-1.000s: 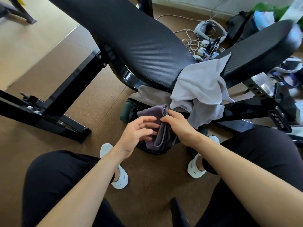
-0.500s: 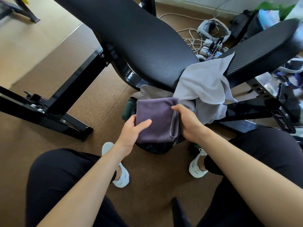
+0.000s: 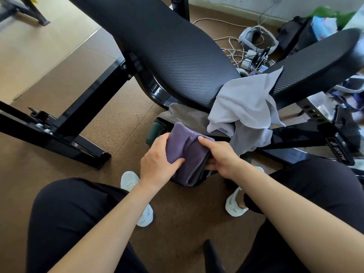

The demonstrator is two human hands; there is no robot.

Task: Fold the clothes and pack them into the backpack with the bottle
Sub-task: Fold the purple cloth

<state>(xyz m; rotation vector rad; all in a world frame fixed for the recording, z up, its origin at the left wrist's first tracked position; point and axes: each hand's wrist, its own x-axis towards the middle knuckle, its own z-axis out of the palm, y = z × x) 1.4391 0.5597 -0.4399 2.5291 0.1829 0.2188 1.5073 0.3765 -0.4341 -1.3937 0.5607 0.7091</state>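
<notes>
A folded purple garment (image 3: pixel 187 154) is held between both hands, low in front of the bench. My left hand (image 3: pixel 157 162) grips its left side, thumb over the top. My right hand (image 3: pixel 220 156) grips its right edge, fingers curled under. Below the garment a dark backpack (image 3: pixel 204 176) shows only as a black sliver on the floor. A dark green bottle-like object (image 3: pixel 155 129) sits just left of it, mostly hidden. A pale grey garment (image 3: pixel 246 103) hangs off the bench, and a beige one (image 3: pixel 187 117) lies beneath it.
A black padded workout bench (image 3: pixel 167 46) with a steel frame (image 3: pixel 59 127) fills the view ahead. Cables, chargers and a white headset (image 3: pixel 256 40) lie on the floor behind. My knees in black trousers and white slippers (image 3: pixel 136 182) flank the backpack.
The purple garment was spread flat half a second ago; it is now bunched into a thicker fold and held lower, with both hands gripping its sides.
</notes>
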